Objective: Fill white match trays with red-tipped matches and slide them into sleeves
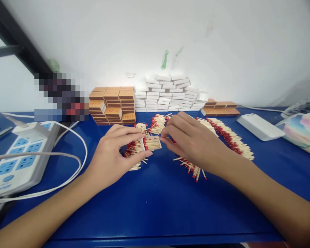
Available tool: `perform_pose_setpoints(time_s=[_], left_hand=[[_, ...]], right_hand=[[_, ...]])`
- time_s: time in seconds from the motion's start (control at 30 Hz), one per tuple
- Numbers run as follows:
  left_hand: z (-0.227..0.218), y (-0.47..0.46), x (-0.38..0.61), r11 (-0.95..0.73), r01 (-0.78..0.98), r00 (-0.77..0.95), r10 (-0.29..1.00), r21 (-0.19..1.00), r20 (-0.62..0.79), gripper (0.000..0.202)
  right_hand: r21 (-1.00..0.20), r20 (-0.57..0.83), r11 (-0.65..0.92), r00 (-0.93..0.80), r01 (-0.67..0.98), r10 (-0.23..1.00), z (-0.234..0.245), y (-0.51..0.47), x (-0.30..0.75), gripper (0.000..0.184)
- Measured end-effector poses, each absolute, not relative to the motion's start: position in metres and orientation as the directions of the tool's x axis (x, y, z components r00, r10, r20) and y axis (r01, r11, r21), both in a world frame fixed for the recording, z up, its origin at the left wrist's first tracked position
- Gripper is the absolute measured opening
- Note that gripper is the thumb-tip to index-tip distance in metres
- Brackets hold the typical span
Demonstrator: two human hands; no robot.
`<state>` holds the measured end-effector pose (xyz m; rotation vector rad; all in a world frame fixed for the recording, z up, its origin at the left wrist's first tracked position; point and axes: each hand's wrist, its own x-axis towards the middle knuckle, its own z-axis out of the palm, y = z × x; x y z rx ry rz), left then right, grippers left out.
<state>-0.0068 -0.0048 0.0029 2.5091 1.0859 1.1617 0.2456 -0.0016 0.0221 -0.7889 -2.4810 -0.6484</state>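
My left hand (113,151) grips a small white matchbox tray (152,143) filled with red-tipped matches, thumb below and fingers above it. My right hand (189,139) has its fingertips pinched against the tray's right end, pressing on the matches. Both hands hover over loose red-tipped matches (229,137) spread across the blue table (155,206). Some matches lie hidden beneath my palms.
Stacked orange matchbox sleeves (112,105) and a pile of white inner trays (166,93) line the wall behind. More orange sleeves (220,107) lie to the right, beside a white flat device (259,126). A white power strip (18,155) with cables sits at left.
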Motion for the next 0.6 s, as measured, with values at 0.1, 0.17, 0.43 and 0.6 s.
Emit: perform_pose_setpoints(time_s=[0.1, 0.17, 0.43, 0.6], left_hand=[[0.002, -0.004, -0.007, -0.738, 0.542, 0.445, 0.657, 0.401, 0.608, 0.038], [0.002, -0.004, -0.006, -0.743, 0.54, 0.447, 0.652, 0.396, 0.613, 0.038], [0.002, -0.005, -0.003, -0.742, 0.534, 0.447, 0.655, 0.406, 0.609, 0.038], [0.0, -0.006, -0.005, -0.762, 0.514, 0.471, 0.635, 0.394, 0.612, 0.038]], right_hand=[[0.335, 0.543, 0.712, -0.744, 0.617, 0.389, 0.021, -0.006, 0.24, 0.017], [0.351, 0.533, 0.705, -0.751, 0.616, 0.39, 0.019, -0.008, 0.238, 0.02], [0.148, 0.548, 0.783, -0.709, 0.604, 0.443, 0.012, -0.011, 0.234, 0.018], [-0.04, 0.572, 0.795, -0.638, 0.606, 0.515, 0.01, -0.016, 0.229, 0.017]])
